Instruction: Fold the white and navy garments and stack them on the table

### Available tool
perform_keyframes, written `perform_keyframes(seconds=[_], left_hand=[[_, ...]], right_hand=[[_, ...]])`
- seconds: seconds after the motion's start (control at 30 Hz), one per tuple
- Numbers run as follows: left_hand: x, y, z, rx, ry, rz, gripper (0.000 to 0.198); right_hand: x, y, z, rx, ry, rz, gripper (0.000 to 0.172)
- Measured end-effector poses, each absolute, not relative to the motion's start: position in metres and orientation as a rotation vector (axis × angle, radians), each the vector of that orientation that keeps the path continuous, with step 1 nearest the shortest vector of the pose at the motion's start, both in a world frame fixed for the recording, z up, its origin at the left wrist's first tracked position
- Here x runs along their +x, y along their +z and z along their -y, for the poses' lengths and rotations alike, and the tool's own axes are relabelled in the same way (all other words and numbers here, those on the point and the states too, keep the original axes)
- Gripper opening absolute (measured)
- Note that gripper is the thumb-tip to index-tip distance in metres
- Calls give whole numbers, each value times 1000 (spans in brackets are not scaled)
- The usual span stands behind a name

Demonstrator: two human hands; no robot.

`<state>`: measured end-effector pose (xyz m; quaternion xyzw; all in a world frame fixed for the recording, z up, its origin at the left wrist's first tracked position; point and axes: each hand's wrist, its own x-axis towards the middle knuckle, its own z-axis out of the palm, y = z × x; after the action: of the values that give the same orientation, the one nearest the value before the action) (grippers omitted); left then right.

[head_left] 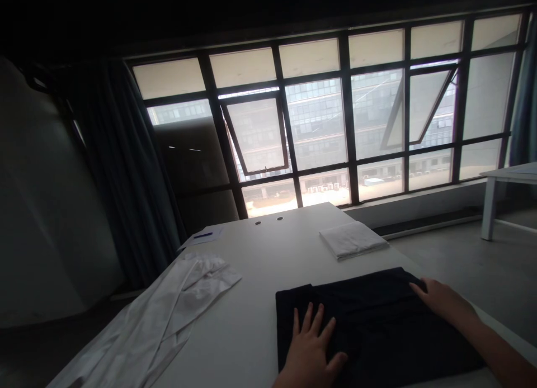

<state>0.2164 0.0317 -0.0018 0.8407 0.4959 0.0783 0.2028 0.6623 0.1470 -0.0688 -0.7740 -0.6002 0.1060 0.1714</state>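
A dark folded piece of cloth (377, 326), roughly rectangular, lies at the near right of the white table (260, 265). On its left part rests my left hand (310, 349), palm down with the fingers spread. At the cloth's far right corner, my right hand (442, 304) is closed around the edge; the thumb lies on top and most other fingers are hidden. What kind of garment the cloth is cannot be made out.
Rumpled white cloth (168, 315) spreads along the table's left side. A folded white cloth (353, 240) lies near the right edge. Paper with a pen (203, 235) sits at the far left. Beyond are windows (319, 125), a dark curtain (126, 164) and another white table (489, 203).
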Motion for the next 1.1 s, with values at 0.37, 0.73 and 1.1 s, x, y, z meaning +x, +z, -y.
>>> perform_keyframes(seconds=[0.37, 0.73, 1.1], left_hand=[[212, 1, -28, 2279, 323, -1376, 70], [148, 16, -78, 1228, 1032, -1051, 69], [125, 10, -87, 1221, 994, -1307, 79]], right_hand=[[627, -46, -132, -2175, 258, 1862, 36], [501, 99, -165, -1820, 473, 1914, 47], [271, 28, -62, -1455, 820, 2092, 38]])
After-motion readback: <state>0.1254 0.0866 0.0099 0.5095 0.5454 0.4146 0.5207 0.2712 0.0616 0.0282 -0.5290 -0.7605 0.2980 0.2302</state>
